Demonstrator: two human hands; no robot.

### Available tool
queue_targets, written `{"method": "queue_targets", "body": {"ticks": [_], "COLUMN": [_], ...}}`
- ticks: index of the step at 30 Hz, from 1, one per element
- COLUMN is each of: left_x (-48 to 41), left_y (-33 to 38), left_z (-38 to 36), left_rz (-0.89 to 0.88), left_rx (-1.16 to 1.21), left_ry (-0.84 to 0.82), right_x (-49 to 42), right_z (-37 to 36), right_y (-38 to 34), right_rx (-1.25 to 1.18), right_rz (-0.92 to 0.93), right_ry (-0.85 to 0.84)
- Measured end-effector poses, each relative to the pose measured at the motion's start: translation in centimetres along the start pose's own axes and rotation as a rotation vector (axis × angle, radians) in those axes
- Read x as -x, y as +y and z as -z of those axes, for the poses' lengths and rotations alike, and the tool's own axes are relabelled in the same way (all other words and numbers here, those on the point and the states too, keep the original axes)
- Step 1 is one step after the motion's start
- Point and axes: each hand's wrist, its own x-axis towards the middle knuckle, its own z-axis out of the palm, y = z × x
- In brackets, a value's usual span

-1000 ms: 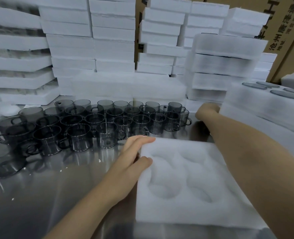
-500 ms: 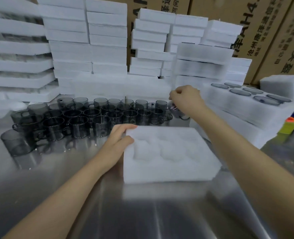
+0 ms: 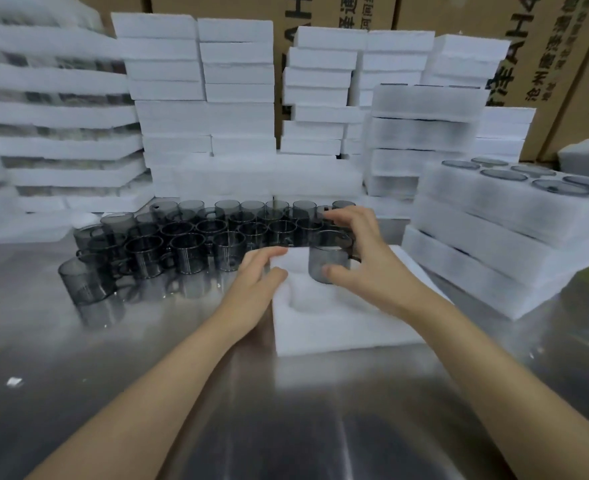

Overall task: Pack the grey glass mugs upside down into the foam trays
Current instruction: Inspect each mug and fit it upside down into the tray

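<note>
A white foam tray [image 3: 338,327] with round pockets lies on the steel table in front of me. My right hand [image 3: 365,258] grips a grey glass mug [image 3: 327,259] with thumb and fingers, holding it over the tray's far left part. My left hand [image 3: 256,285] rests on the tray's left edge, fingers laid over the far corner. Several more grey mugs [image 3: 189,240] stand rim up in rows behind and to the left of the tray.
A filled tray stack [image 3: 494,244] with upside-down mugs [image 3: 504,174] on top stands at the right. Tall stacks of white foam trays [image 3: 203,109] line the back, with cardboard boxes [image 3: 563,64] behind them. The steel table [image 3: 113,358] stretches toward me.
My right hand has taken a mug from the right end of the rows and brought it over the tray. The left hand stays on the tray's left edge.
</note>
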Motion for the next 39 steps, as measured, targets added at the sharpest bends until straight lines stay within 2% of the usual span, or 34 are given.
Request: {"method": "queue_targets", "body": {"ticks": [2, 5, 8, 12, 16, 21, 24, 27, 31, 39], "left_x": [-0.1, -0.1, -0.1, 0.3, 0.4, 0.5, 0.5, 0.5, 0.6, 0.5], "left_y": [-0.2, -0.3, 0.0, 0.5, 0.6, 0.6, 0.4, 0.4, 0.4, 0.6], "left_z": [0.1, 0.0, 0.1, 0.1, 0.1, 0.0, 0.1, 0.1, 0.0, 0.0], "left_rz": [-0.005, -0.014, -0.040, -0.194, -0.257, -0.234, -0.239, -0.258, -0.289, -0.217], "left_rx": [0.008, -0.006, -0.007, -0.033, -0.060, -0.041, -0.071, -0.095, -0.100, -0.146], "left_ry": [-0.011, -0.008, -0.001, 0.039, 0.054, 0.048, 0.056, 0.065, 0.092, 0.066], "right_x": [-0.1, -0.2, 0.0, 0.1, 0.1, 0.0, -0.1, 0.0, 0.0, 0.1], "right_z": [-0.2, -0.1, 0.1, -0.3, -0.7, -0.8, -0.9, -1.0, -1.1, -0.9], "right_y": [0.5, 0.2, -0.3, -0.3, -0.3, 0.1, 0.4, 0.5, 0.3, 0.0], "right_rx": [0.107, 0.062, 0.036, 0.198, 0.221, 0.281, 0.289, 0.314, 0.252, 0.282], "right_rz": [-0.063, -0.038, 0.122, 0.356, 0.435, 0.374, 0.276, 0.172, 0.062, 0.092], "right_ry": [-0.019, 0.056, 0.097, 0.109, 0.172, 0.117, 0.090, 0.135, 0.122, 0.171]}}
